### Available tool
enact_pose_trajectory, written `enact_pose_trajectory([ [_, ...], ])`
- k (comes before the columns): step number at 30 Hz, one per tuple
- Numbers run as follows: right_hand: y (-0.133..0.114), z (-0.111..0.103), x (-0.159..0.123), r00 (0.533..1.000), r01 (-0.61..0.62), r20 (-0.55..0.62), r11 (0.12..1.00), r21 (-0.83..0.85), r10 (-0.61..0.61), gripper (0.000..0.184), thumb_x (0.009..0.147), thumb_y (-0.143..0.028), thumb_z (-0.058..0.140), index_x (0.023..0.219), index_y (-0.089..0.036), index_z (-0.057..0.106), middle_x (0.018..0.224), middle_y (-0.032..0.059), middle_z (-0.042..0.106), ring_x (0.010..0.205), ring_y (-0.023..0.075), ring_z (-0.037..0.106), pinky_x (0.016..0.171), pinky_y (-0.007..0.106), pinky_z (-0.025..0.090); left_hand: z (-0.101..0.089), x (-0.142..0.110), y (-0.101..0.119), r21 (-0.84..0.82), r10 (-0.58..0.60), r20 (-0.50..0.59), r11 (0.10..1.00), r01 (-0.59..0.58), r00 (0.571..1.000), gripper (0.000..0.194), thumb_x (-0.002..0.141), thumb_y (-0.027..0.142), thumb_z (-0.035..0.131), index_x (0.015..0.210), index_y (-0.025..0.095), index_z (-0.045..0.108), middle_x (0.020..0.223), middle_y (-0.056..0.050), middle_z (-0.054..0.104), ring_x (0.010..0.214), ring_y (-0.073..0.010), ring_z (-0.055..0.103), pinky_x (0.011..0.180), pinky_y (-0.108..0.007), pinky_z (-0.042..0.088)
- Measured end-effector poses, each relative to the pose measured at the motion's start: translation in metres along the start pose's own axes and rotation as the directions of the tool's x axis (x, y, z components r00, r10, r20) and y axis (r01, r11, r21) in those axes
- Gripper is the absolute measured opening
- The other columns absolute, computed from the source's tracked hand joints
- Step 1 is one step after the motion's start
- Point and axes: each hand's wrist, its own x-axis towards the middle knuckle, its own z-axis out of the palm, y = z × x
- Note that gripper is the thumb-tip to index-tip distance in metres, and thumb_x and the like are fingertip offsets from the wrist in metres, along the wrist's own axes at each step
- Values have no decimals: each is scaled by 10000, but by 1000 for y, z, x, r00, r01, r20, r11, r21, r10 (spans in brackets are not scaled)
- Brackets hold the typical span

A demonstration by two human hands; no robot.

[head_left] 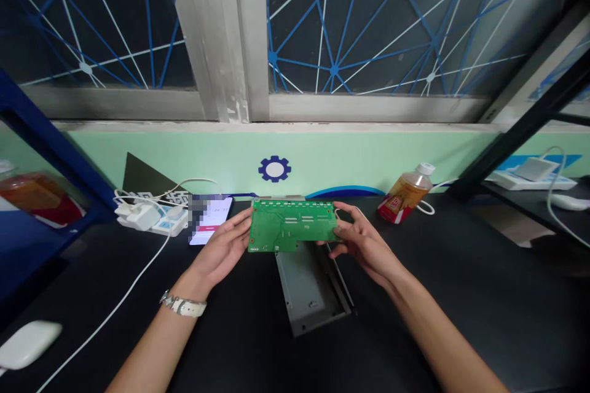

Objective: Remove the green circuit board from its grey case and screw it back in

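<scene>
A green circuit board is held up between my two hands, its flat face with white markings turned toward me. My left hand grips the board's left edge, with the fingers partly behind it. At the right end, my right hand pinches the board between thumb and fingers. Beneath and behind the board, a grey metal casing lies open-topped on the black table; the board hides its far part.
To the left are a lit phone, a white power strip with cables and a white rounded device. A drink bottle stands tilted at the right, near the green wall. Dark shelf posts frame the right side.
</scene>
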Motion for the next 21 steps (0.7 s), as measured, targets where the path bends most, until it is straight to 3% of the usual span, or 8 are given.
enact_pose_trajectory([
  [2, 1, -2, 1, 999, -27, 16, 998, -53, 28, 571, 798, -232, 724, 1309, -233, 469, 946, 54, 710, 742, 190, 678, 597, 316, 596, -5, 1, -1, 9, -6, -18, 1000, 6, 1000, 489, 842, 209, 724, 1316, 195, 605, 1147, -100, 724, 994, -206, 694, 868, -291, 543],
  [6, 4, -7, 4, 998, -39, 51, 987, -155, 48, 243, 813, -333, 725, 977, -162, 671, 813, 33, 658, 746, 158, 610, 658, 308, 600, -10, 3, -3, 55, 5, -66, 999, -1, 998, 375, 814, 232, 765, 1176, 187, 680, 997, -66, 741, 841, -144, 692, 819, -249, 538],
  [10, 4, -8, 6, 998, 47, 41, 954, -297, -37, 249, 825, -422, 706, 879, -179, 704, 699, -10, 566, 667, 137, 533, 656, 319, 585, -11, 3, -4, 102, 30, -67, 995, -23, 997, 250, 802, 270, 781, 1025, 175, 719, 921, -40, 721, 829, -124, 667, 822, -245, 515],
  [13, 2, -8, 5, 977, 195, 25, 839, -508, -212, 258, 806, -417, 733, 704, -185, 683, 640, -15, 511, 617, 128, 475, 574, 264, 517, -13, 2, -3, 94, 62, -60, 994, -56, 996, 175, 809, 271, 774, 955, 186, 728, 937, -28, 715, 881, -125, 655, 864, -252, 488],
  [15, 1, -7, 4, 962, 227, 15, 773, -593, -271, 332, 814, -416, 730, 594, -188, 628, 569, -21, 484, 538, 113, 430, 481, 237, 434, -15, 1, -3, 69, 64, -41, 996, -62, 997, 135, 821, 271, 763, 925, 194, 724, 967, -32, 718, 939, -144, 650, 894, -274, 476],
  [18, 1, -4, 2, 984, 169, 35, 832, -528, -178, 338, 874, -457, 652, 671, -187, 665, 559, 1, 578, 477, 120, 501, 412, 234, 404, -16, 0, -2, 25, 32, 40, 999, -33, 999, 124, 856, 312, 726, 905, 200, 712, 1070, -64, 719, 1072, -214, 632, 951, -366, 472],
  [21, 0, -2, 0, 986, 168, 71, 901, -399, -152, 306, 895, -455, 625, 880, -171, 737, 841, 89, 731, 719, 201, 689, 509, 269, 530, -12, -2, -3, -32, 25, 124, 999, -22, 992, 136, 882, 347, 690, 916, 217, 704, 1228, -78, 678, 1240, -270, 552, 1033, -472, 436],
])
